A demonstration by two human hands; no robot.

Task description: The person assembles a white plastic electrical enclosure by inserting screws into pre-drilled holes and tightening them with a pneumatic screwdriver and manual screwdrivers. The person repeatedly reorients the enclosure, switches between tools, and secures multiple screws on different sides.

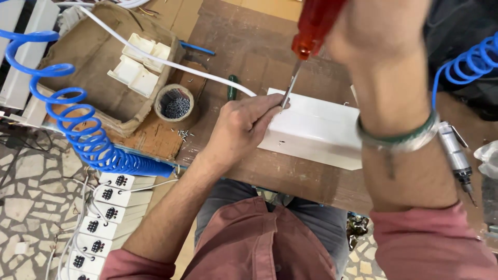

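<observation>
A white rectangular plastic box (319, 129) lies on the wooden workbench (244, 46). My left hand (244, 127) rests on the box's left end, fingertips pinched around the metal shaft of a screwdriver near its tip. My right hand (373, 31) is raised close to the camera, gripping the red handle of the screwdriver (314, 23), which stands nearly upright with its tip on the box's top left edge. A green and white band circles my right wrist.
A tape roll filled with small screws (175, 103) sits left of the box. Behind it is a cardboard box with white plastic parts (137, 65). A blue coiled air hose (78, 124), a white cable (171, 65), stacked white socket strips (111, 207) and a pneumatic driver (456, 155) surround the bench.
</observation>
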